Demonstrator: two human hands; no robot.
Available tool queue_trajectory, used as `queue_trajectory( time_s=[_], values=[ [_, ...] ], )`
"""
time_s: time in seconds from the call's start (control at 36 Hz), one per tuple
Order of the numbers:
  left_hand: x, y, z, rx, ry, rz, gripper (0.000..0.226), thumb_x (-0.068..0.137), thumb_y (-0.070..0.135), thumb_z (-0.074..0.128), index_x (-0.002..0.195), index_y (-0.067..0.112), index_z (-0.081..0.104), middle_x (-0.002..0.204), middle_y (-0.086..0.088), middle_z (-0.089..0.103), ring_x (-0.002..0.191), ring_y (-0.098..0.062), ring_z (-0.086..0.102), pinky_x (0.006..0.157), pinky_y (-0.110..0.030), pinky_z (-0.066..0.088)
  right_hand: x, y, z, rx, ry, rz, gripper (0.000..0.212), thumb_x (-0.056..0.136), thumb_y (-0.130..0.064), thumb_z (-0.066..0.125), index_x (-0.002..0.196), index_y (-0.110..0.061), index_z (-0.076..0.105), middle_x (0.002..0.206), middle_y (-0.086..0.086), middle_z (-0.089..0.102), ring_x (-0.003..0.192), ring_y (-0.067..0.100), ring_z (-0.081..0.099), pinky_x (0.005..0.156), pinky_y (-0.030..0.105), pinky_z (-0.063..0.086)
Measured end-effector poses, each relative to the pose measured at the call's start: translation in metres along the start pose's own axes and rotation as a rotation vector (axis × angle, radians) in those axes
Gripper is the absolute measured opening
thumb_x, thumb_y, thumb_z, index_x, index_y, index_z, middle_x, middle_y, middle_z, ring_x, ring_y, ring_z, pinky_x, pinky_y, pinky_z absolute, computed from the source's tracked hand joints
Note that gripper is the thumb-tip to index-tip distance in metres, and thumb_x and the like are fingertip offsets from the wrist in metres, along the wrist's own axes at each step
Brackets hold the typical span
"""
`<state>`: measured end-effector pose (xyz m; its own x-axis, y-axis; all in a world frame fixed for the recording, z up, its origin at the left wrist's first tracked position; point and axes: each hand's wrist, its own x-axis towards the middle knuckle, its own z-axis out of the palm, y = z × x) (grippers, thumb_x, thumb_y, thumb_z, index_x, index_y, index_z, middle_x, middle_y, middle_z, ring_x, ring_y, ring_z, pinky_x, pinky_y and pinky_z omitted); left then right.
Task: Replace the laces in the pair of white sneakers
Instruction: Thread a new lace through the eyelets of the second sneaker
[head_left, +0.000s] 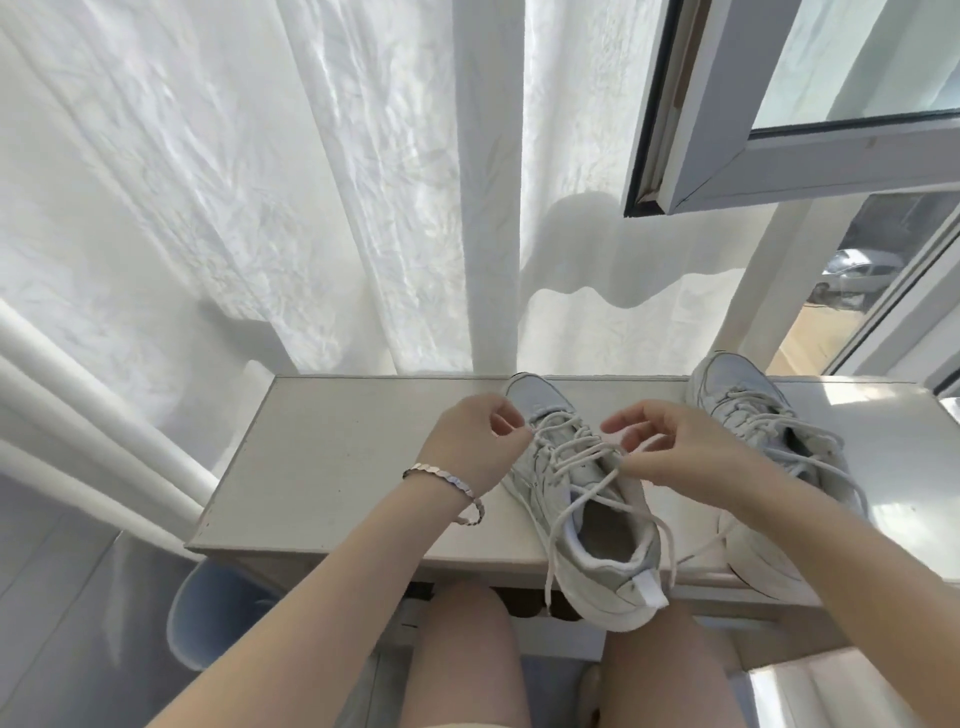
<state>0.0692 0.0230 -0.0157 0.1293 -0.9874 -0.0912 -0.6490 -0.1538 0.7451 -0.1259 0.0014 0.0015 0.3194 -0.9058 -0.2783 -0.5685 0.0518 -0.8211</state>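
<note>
While the person sits facing a pale rectangular tabletop (337, 467), a white low-top sneaker (587, 519) lies on its near edge, toe pointing away and heel overhanging toward the knees. Left hand (475, 441): grip closed in a pinch of thumb and forefinger on the white cord lace (566, 447) at the shoe's left eyelets, roughly mid-row. Right hand (675, 452): thumb and forefinger pinch a strand of the same lace at the right side of the tongue, other fingers curled above it; which eyelet that strand comes from is not clear at this angle. Lace is threaded in crossings through the front eyelets; two loose ends trail past the collar and hang over the tabletop edge. Second white laced sneaker (763, 421) stands to the right, just beside the first, partly hidden by the right forearm. Silver link bracelet (441, 478) on the left wrist. White sheer curtain (208, 182) behind the tabletop; open window sash (779, 171) upper right.
</note>
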Motion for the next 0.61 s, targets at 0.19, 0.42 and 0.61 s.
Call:
queue_trajectory(
  time_s=[0.19, 0.42, 0.61],
  values=[
    [0.012, 0.007, 0.022, -0.021, 0.004, -0.097, 0.015, 0.078, 0.035, 0.067, 0.076, 0.024, 0.057, 0.080, 0.009, 0.060, 0.082, -0.012, 0.060, 0.073, -0.025, 0.049, 0.044, -0.021, -0.002, -0.311, -0.047, -0.103, 0.012, 0.079, -0.021, 0.069, 0.091, -0.023, 0.064, 0.078, -0.007, 0.061, 0.064, 0.004, 0.054, 0.057, 0.016, 0.043],
    [0.018, 0.000, 0.030, -0.091, 0.019, -0.145, 0.018, 0.072, 0.031, 0.068, 0.083, 0.021, 0.057, 0.086, 0.005, 0.061, 0.080, -0.011, 0.058, 0.070, -0.021, 0.045, 0.074, -0.032, 0.009, -0.670, -0.225, -0.123, 0.005, 0.081, -0.026, 0.063, 0.078, -0.026, 0.059, 0.071, -0.012, 0.055, 0.065, 0.005, 0.051, 0.056, 0.018, 0.039],
    [0.019, -0.013, 0.035, -0.346, 0.045, -0.180, 0.020, 0.071, 0.023, 0.072, 0.082, 0.023, 0.055, 0.068, 0.008, 0.053, 0.057, -0.003, 0.050, 0.054, -0.014, 0.038, 0.070, -0.019, 0.016, -0.586, -0.190, -0.279, 0.026, 0.078, -0.014, 0.056, 0.066, -0.034, 0.046, 0.077, -0.012, 0.047, 0.067, 0.003, 0.046, 0.061, 0.014, 0.035]
  ],
)
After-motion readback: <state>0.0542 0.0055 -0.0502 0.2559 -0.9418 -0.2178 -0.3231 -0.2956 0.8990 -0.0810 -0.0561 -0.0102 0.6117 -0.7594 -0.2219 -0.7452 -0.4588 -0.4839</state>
